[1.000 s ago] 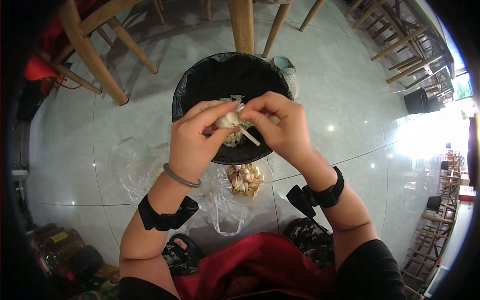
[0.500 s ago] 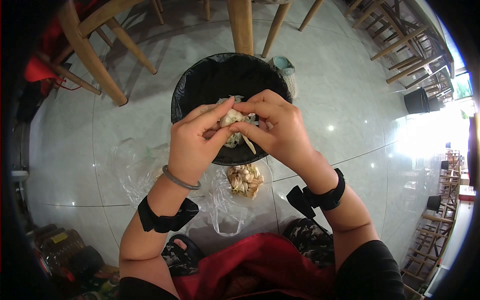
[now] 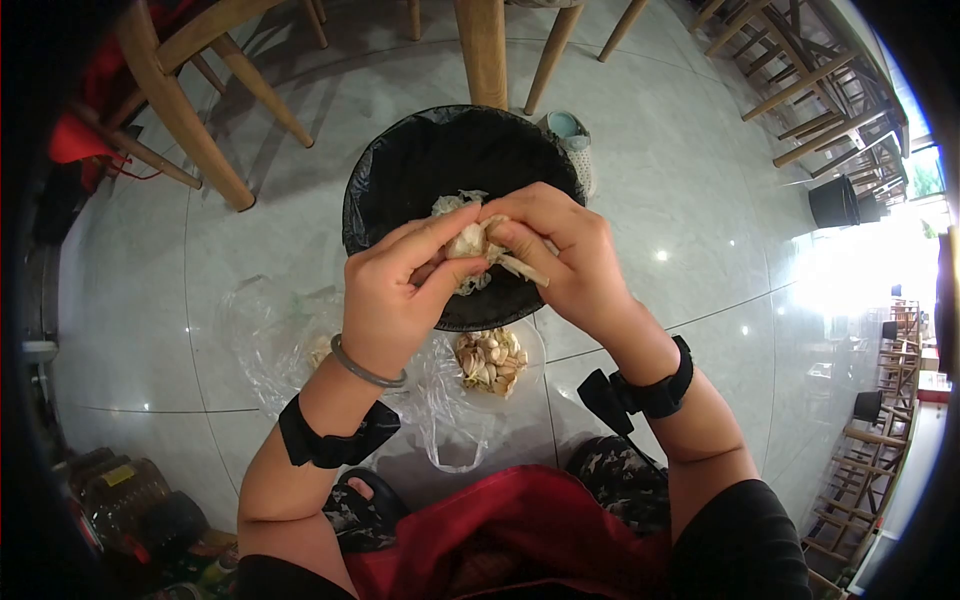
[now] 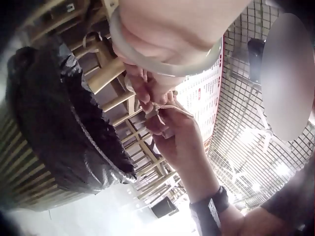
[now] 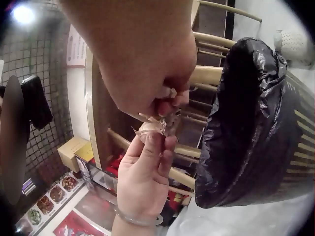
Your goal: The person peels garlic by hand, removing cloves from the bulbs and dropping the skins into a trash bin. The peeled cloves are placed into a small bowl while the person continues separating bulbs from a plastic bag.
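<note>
Over the black-lined bin (image 3: 385, 175), both hands meet at a garlic bulb (image 3: 466, 242) with a dry stalk (image 3: 522, 268). My left hand (image 3: 390, 285) holds the bulb between thumb and fingers. The right hand (image 3: 568, 250) pinches the papery skin and stalk side, its thumb bent against it. Torn skin (image 5: 145, 132) sticks out around the bulb in the right wrist view. A small pale piece (image 5: 169, 92) shows within the curl of the right fingers. Peelings (image 3: 470, 285) lie in the bin below. Garlic cloves (image 3: 490, 362) sit heaped nearer the body.
A crumpled clear plastic bag (image 3: 270, 345) lies on the tiled floor at the left, another bag part (image 3: 450, 420) beside the cloves. Behind the bin stand a wooden table leg (image 3: 483, 60) and a perforated container (image 3: 570, 140). Chair legs (image 3: 190, 110) rise at the upper left.
The right fingers have shifted over the bulb and now pinch at its stalk side. The stalk has swung to point further right. Both hands stay above the bin.
</note>
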`<state>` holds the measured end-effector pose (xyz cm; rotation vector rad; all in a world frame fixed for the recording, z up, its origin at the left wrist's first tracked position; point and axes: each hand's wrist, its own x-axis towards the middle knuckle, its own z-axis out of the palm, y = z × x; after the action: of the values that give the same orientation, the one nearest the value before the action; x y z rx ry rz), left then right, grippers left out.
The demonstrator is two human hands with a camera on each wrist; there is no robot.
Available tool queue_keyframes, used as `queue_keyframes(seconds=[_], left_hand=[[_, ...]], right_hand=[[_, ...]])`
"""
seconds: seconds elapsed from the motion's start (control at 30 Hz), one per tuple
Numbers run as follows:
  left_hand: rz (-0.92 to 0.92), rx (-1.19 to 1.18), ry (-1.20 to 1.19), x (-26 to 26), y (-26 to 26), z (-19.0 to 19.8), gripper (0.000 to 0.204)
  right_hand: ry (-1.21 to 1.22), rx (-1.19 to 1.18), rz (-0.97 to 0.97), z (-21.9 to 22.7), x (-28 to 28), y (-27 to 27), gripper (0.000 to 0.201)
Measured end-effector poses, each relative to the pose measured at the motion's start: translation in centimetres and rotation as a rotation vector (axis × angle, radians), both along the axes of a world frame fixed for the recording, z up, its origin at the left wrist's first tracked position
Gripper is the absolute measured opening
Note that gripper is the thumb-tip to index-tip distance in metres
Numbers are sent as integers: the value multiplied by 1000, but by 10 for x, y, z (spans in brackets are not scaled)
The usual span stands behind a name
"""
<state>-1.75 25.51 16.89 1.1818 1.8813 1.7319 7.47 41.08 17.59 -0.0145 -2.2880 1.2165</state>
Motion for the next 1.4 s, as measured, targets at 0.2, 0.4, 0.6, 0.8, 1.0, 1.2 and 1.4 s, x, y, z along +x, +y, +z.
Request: queue_keyframes(seconds=[0.2, 0.4, 0.6, 0.8, 1.0, 1.2, 1.4], left_hand=[[-18, 128, -207, -1, 7, 1, 36], [45, 175, -357, -1, 4, 0, 30], [82, 49, -1, -2, 5, -6, 27], [106, 51, 30, 8, 11, -14, 24], [99, 165, 6, 25, 16, -11, 18], [88, 99, -383, 30, 8, -4, 19], [199, 155, -473, 39, 10, -7, 20]], right_hand=[[-10, -1402, 64, -3, -7, 7, 24], [-272, -1262, 106, -11, 1, 15, 5], [-523, -837, 109, 1, 5, -10, 37], [-504, -623, 19, 0, 1, -21, 46], [-325, -941, -74, -7, 0, -39, 34], [-257, -1076, -139, -1, -1, -60, 31], [-154, -900, -218, -5, -4, -71, 26]])
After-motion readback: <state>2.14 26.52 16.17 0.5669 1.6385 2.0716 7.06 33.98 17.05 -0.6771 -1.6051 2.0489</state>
